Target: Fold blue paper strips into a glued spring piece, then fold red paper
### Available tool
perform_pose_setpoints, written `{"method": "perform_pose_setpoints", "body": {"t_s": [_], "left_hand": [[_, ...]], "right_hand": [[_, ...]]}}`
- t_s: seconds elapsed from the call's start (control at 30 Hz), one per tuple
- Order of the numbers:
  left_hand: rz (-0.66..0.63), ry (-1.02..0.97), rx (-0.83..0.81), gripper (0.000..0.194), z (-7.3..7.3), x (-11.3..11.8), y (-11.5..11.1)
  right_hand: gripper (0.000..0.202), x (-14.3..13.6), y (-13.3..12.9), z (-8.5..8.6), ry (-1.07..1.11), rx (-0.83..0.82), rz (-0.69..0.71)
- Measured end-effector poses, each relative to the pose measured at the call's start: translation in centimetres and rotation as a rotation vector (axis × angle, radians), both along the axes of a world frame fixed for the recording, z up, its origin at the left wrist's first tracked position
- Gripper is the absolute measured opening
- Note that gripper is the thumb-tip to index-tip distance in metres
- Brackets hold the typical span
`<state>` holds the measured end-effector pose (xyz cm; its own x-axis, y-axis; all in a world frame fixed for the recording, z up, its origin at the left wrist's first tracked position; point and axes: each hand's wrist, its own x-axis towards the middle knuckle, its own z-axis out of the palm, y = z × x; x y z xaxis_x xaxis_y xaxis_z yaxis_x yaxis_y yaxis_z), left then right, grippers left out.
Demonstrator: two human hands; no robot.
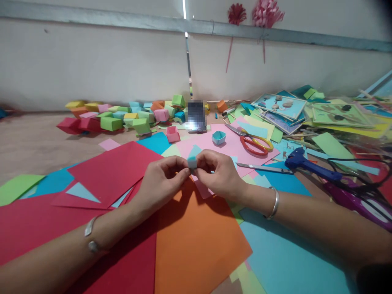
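Note:
A small light blue folded paper piece (192, 162) is pinched between the fingertips of both hands, near the middle of the view. My left hand (167, 177) grips its left side, thumb below. From the right, my right hand (216, 173) holds its other side with fingers curled. Beneath the hands lie an orange sheet (196, 245) and a piece of pink paper. Beyond them stand a small open teal paper box (218, 138) and a small open pink box (173, 134).
Red-handled scissors (254, 146), a metal blade (265, 168), a blue glue gun (306, 165) and a purple tool (358, 200) with black cords lie right. Folded paper cubes (111, 123) line the back left. Red sheets (113, 171) spread left, a blue sheet (297, 249) right.

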<state>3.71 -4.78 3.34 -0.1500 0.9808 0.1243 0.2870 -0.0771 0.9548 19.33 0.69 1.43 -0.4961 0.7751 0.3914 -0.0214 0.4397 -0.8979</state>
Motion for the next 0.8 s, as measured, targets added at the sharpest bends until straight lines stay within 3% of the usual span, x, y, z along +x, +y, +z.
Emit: {"method": "perform_pose_setpoints", "body": {"t_s": [0.13,0.23,0.6,0.8], "left_hand": [[-0.041,-0.192,-0.054,0.011,-0.51,-0.11,0.18],[-0.049,-0.303,-0.098,0.013,-0.74,-0.23,0.41],[-0.018,-0.508,-0.192,0.024,-0.51,-0.17,0.51],[-0.028,-0.382,-0.146,0.025,-0.9,-0.43,0.55]], "right_hand": [[0.005,-0.15,0.15,0.03,0.068,-0.2,0.061],[0.005,-0.13,0.36,0.02,0.084,-0.255,0.072],[0.018,-0.05,0.8,-0.38,0.014,-0.09,-0.015],[0.017,0.37,0.3,0.11,-0.046,0.094,-0.007]]}}
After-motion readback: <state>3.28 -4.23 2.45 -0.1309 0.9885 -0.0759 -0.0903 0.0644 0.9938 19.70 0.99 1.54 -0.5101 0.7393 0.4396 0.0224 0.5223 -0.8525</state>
